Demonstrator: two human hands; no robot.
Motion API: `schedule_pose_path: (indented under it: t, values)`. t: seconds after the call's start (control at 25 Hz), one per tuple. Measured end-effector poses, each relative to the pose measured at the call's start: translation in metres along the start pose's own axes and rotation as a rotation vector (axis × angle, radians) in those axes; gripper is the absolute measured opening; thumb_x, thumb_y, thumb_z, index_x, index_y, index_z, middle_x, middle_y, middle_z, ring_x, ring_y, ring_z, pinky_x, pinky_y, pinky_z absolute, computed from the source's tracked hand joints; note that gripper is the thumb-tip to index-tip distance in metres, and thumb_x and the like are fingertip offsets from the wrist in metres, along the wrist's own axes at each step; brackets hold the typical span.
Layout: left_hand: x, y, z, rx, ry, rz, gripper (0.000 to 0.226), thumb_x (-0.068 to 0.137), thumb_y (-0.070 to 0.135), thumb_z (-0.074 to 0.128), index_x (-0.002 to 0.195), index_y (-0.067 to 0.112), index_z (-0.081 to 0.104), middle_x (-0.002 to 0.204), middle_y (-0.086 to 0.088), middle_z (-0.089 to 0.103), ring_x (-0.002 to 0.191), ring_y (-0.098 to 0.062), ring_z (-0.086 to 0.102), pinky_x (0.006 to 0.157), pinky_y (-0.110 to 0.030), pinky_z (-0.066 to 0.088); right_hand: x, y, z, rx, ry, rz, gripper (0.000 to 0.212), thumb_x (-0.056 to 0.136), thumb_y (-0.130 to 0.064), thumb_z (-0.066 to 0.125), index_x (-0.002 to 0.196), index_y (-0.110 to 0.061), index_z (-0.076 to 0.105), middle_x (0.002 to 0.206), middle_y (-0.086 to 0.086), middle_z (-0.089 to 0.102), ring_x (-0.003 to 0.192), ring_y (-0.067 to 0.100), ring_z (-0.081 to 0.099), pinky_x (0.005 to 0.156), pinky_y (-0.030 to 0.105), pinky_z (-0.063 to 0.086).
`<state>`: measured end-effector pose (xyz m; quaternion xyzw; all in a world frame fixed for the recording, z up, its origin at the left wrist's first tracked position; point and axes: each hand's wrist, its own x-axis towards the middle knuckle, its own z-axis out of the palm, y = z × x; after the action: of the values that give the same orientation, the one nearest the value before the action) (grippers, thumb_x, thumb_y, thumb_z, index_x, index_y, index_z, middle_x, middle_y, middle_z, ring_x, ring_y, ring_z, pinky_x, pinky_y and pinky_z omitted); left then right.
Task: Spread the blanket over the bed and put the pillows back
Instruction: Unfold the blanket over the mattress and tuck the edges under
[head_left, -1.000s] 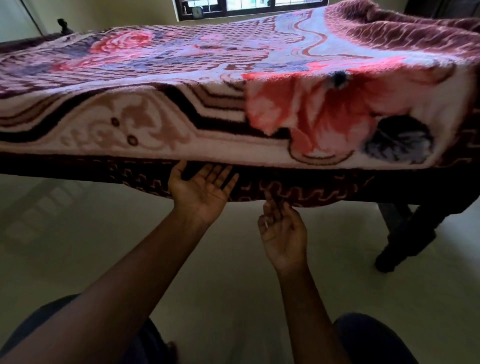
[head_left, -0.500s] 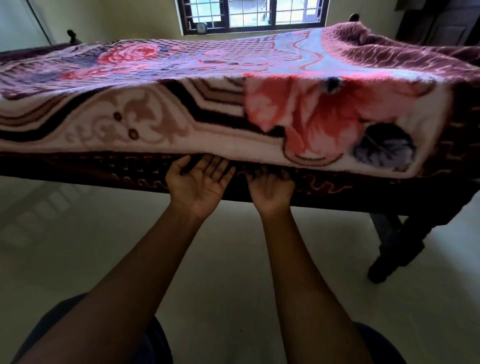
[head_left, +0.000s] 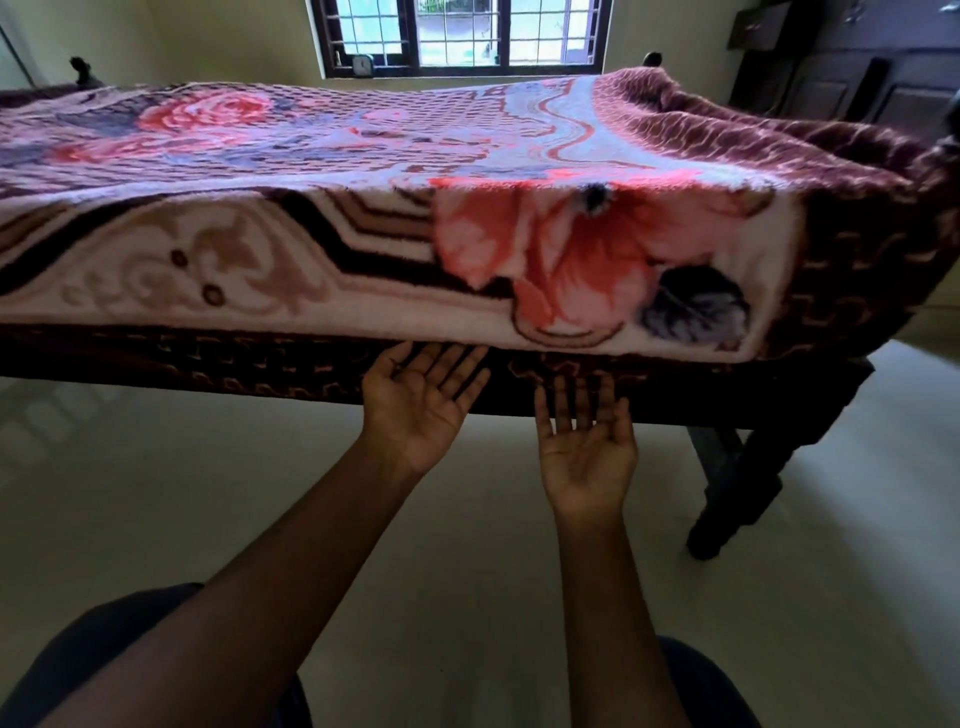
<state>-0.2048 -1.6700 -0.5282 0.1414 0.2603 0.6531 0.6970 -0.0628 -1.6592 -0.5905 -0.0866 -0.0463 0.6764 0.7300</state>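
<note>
Two flat palms at the blanket hem

Both hands palm-up, nothing pinched. My left hand (head_left: 421, 400) has its fingers fanned, tips touching the underside of the blanket (head_left: 363, 171) right where the cream band folds into the dark border. My right hand (head_left: 587, 447) sits lower, just beside the left, fingers straight and close together. The tips overlap the maroon border in view, but can't tell if they touch it.

Writing: only a small clock (head_left: 362, 65) on the sill of the window (head_left: 462, 31), face too small to read.

Blanket is thick plush w/ a fuzzy nap, spread over the whole top of the bed (head_left: 810, 384) and hanging over the near side. Pattern: big pink-red flowers, beige scrolls on cream, black and brown stripes, maroon edge w/ thin wavy lines; far right corner a bit rumpled. Bed frame is dark wood w/ a chunky leg (head_left: 727, 499) at right. Floor (head_left: 156, 493) is pale and glossy. Dark cupboard (head_left: 857, 67) top right.

Vs 0.5 s ago: both hands were tucked under the hem then; now the right has dropped back out w/ fingers uncurled, the left has stayed at the fold, and the blanket lies the same
</note>
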Motion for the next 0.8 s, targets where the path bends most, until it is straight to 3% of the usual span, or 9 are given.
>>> schedule_pose_path:
  t: [0.08, 0.2, 0.28, 0.36, 0.44, 0.52, 0.64, 0.72, 0.8]
  values:
    - [0.003, 0.002, -0.001, -0.011, -0.033, -0.013, 0.048, 0.094, 0.032, 0.035, 0.128, 0.001, 0.049, 0.126, -0.02, 0.057, 0.116, -0.031, 0.055, 0.099, -0.042, 0.043, 0.003, -0.002, 0.0, 0.053, -0.098, 0.002, 0.057, 0.051, -0.026, 0.087, 0.104, -0.014, 0.068, 0.119, 0.009, 0.063, 0.109, 0.026, 0.063, 0.091, 0.048, 0.05]
    - [0.008, 0.007, 0.003, -0.065, -0.081, 0.003, 0.05, 0.094, 0.033, 0.032, 0.126, -0.002, 0.049, 0.125, -0.023, 0.057, 0.117, -0.035, 0.053, 0.097, -0.043, 0.042, 0.01, 0.0, 0.013, 0.07, -0.163, -0.03, 0.025, 0.075, -0.022, 0.063, 0.097, -0.012, 0.065, 0.104, 0.007, 0.066, 0.096, 0.025, 0.067, 0.092, 0.046, 0.049]
    - [0.01, 0.008, 0.008, -0.091, -0.118, 0.022, 0.05, 0.094, 0.032, 0.031, 0.126, -0.003, 0.048, 0.125, -0.025, 0.056, 0.118, -0.036, 0.052, 0.097, -0.044, 0.041, 0.028, 0.004, 0.035, 0.051, -0.102, -0.027, 0.021, 0.087, -0.023, 0.042, 0.094, -0.014, 0.059, 0.092, 0.005, 0.064, 0.087, 0.022, 0.063, 0.093, 0.041, 0.046]
    - [0.012, 0.007, 0.012, -0.109, -0.107, 0.026, 0.05, 0.094, 0.032, 0.031, 0.127, -0.003, 0.047, 0.126, -0.024, 0.055, 0.12, -0.037, 0.05, 0.102, -0.044, 0.038, 0.047, 0.008, 0.054, 0.059, -0.014, -0.041, 0.03, 0.096, -0.024, 0.031, 0.103, -0.013, 0.058, 0.098, 0.007, 0.062, 0.091, 0.023, 0.057, 0.091, 0.036, 0.042]
    - [0.01, 0.005, 0.012, -0.108, -0.091, 0.014, 0.049, 0.094, 0.031, 0.031, 0.127, 0.0, 0.048, 0.125, -0.022, 0.056, 0.121, -0.035, 0.05, 0.103, -0.044, 0.037, 0.048, 0.007, 0.059, 0.035, 0.04, -0.065, 0.032, 0.099, -0.024, 0.03, 0.107, -0.011, 0.058, 0.102, 0.009, 0.061, 0.093, 0.023, 0.057, 0.091, 0.035, 0.043]
    - [0.004, 0.005, 0.008, 0.004, -0.071, -0.028, 0.044, 0.093, 0.027, 0.032, 0.126, 0.004, 0.05, 0.125, -0.018, 0.057, 0.119, -0.032, 0.052, 0.1, -0.043, 0.041, 0.03, 0.004, 0.05, 0.0, 0.073, -0.047, 0.028, 0.098, -0.021, 0.032, 0.098, -0.011, 0.058, 0.096, 0.008, 0.059, 0.088, 0.021, 0.057, 0.087, 0.035, 0.045]
    - [0.001, 0.011, -0.006, 0.344, 0.132, 0.022, 0.03, 0.093, 0.01, 0.037, 0.116, 0.01, 0.056, 0.117, -0.008, 0.061, 0.101, -0.024, 0.061, 0.084, -0.034, 0.049, -0.001, 0.021, 0.025, -0.083, 0.139, 0.067, 0.024, 0.097, -0.017, 0.038, 0.106, -0.012, 0.06, 0.103, 0.005, 0.063, 0.097, 0.018, 0.06, 0.082, 0.033, 0.053]
    - [-0.003, 0.022, -0.026, 0.345, 0.351, 0.178, 0.032, 0.094, 0.002, 0.036, 0.119, 0.007, 0.054, 0.101, -0.005, 0.061, 0.084, -0.02, 0.061, 0.072, -0.027, 0.049, -0.009, 0.05, 0.017, -0.19, 0.179, 0.21, 0.022, 0.096, -0.014, 0.042, 0.103, -0.013, 0.062, 0.102, 0.004, 0.064, 0.092, 0.014, 0.06, 0.068, 0.023, 0.056]
    - [-0.01, 0.052, -0.044, 0.213, 0.5, 0.34, 0.035, 0.096, 0.004, 0.034, 0.127, 0.004, 0.049, 0.102, -0.006, 0.06, 0.084, -0.02, 0.061, 0.071, -0.026, 0.049, -0.01, 0.083, 0.016, -0.28, 0.214, 0.323, 0.019, 0.096, -0.011, 0.044, 0.096, -0.014, 0.063, 0.095, 0.003, 0.063, 0.083, 0.012, 0.06, 0.059, 0.018, 0.055]
